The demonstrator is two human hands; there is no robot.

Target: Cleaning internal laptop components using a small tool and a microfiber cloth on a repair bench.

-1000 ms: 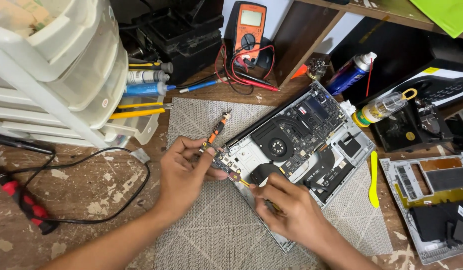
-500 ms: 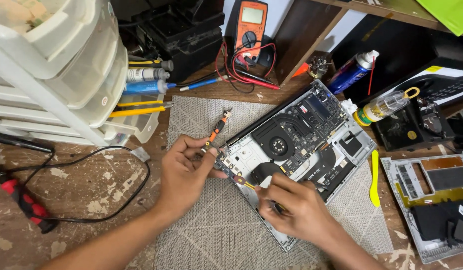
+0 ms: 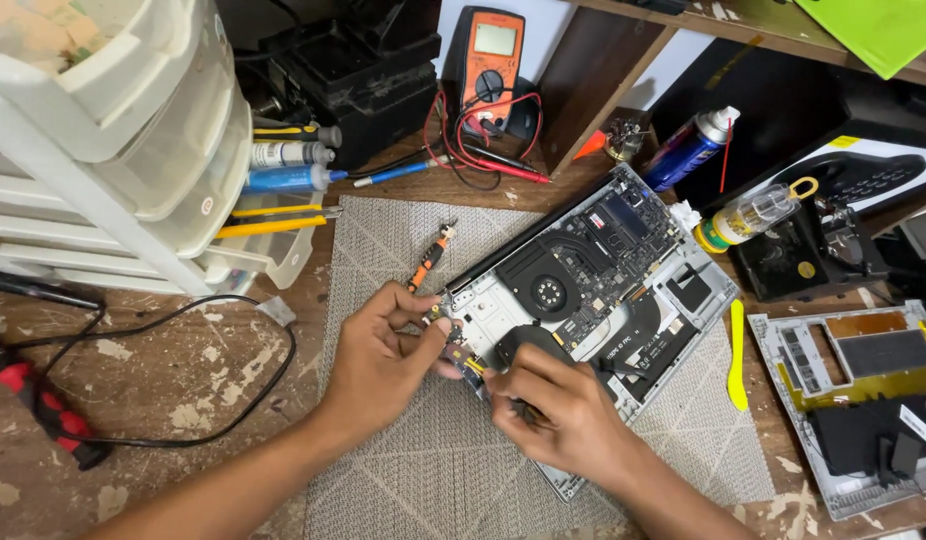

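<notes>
On the grey woven mat at the middle of the table lies an opened laptop, its fan and circuit board bared. Both hands meet at its near left corner. Left hand has its fingers pinched together on a small circuit board at that corner; right hand has its fingers closed around a thin tool (mostly hidden, kind unclear) whose tip touches the same board. Just beyond the left hand, an orange-handled screwdriver lies on the mat. Farther back stands an orange multimeter with red leads. Toward the right edge lie a yellow pry tool and a detached laptop cover.
</notes>
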